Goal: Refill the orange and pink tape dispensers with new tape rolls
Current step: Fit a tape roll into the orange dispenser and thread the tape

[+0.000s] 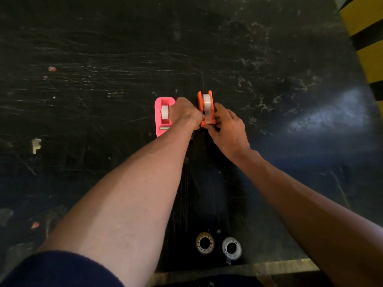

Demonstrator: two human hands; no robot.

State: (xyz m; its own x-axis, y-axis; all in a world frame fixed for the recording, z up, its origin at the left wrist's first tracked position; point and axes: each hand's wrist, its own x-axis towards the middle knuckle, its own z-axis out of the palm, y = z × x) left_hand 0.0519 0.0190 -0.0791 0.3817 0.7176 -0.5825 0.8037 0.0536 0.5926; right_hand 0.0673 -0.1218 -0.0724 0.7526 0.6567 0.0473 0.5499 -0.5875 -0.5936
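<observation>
- Hands meet at the near end of the orange tape dispenser [205,109], both arms stretched forward across a scarred black tabletop [103,59].
- The left hand [185,114] is curled closed, its knuckles turned up, with fingertips pressed to the dispenser's near left corner; what it pinches there is hidden by the hand itself.
- The right hand [228,127] is partly closed, thumb and fingers gripping the near right side of the orange dispenser by its cutter end.
- A roll of clear tape [206,102] sits upright in the orange dispenser's slot, and a strip runs from it down toward the cutter, where the fingers of both hands meet.
- The pink tape dispenser [161,117] stands just beside the left hand, parallel to the orange one, with its own clear roll [165,112] seated in the well and a metal cutter bar at its near end; the left wrist covers its right edge.
- Two tape spools lie flat near the table's front edge, well apart from the dispensers: a brownish one [205,243] on the left and a white one [232,248] touching or nearly touching it on the right.
- A dark blue sleeve [58,270] shows on the left upper arm.
- Yellow-and-black hazard striping [366,38] marks the upper right corner.
</observation>
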